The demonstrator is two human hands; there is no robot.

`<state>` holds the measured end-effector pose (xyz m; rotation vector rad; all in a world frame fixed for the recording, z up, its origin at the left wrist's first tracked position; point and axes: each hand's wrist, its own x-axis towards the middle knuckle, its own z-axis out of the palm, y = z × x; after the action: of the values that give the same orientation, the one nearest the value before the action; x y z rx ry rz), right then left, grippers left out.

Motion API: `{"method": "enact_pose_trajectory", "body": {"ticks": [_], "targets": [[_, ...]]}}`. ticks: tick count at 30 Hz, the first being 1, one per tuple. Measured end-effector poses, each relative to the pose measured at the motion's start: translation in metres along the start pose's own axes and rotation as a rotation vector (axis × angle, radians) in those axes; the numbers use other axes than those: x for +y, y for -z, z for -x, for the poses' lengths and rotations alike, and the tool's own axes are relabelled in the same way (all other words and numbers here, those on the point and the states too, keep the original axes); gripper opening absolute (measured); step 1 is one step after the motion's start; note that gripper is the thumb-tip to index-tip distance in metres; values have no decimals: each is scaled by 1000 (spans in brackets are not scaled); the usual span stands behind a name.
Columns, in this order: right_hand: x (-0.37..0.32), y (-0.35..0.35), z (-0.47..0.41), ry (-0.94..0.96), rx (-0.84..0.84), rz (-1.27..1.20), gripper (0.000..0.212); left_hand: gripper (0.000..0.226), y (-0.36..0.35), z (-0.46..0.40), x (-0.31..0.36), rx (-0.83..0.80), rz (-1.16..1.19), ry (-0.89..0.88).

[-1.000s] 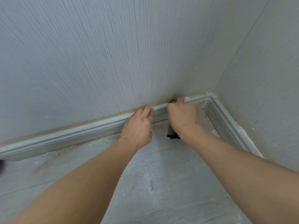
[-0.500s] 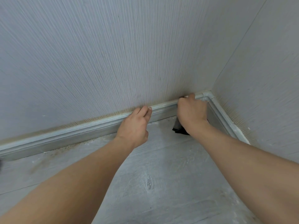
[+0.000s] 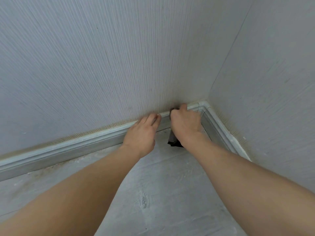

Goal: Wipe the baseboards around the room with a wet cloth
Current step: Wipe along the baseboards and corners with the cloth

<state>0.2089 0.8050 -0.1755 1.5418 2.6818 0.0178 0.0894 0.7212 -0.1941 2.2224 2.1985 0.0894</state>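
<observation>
The cloth is grasped by the curled fingers of the right hand and pressed on the top edge of the baseboard, near the room corner; its dark end hangs to the floor. The left hand rests on the baseboard with straight fingers. The cloth is judged soft, light and limp, so it is best held bunched.
</observation>
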Motion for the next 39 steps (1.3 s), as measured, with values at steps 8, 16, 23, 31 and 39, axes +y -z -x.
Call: {"method": "enact_pose_trajectory", "body": {"ticks": [8,16,23,31,39], "targets": [[25,-10,10,-91,108,-100,29,84,-3,-5,4,-20,-13,17],[54,-4,-7,-350,106,-61,28,89,-4,-5,5,-43,12,33],[17,-6,-3,-159,128,-35,26,92,-4,-5,3,-34,-3,-3],[54,-2,-8,-137,110,-131,30,89,1,-7,1,-47,18,-20],[7,-4,-5,-75,138,-120,24,92,2,-8,-2,-75,5,-35]]}}
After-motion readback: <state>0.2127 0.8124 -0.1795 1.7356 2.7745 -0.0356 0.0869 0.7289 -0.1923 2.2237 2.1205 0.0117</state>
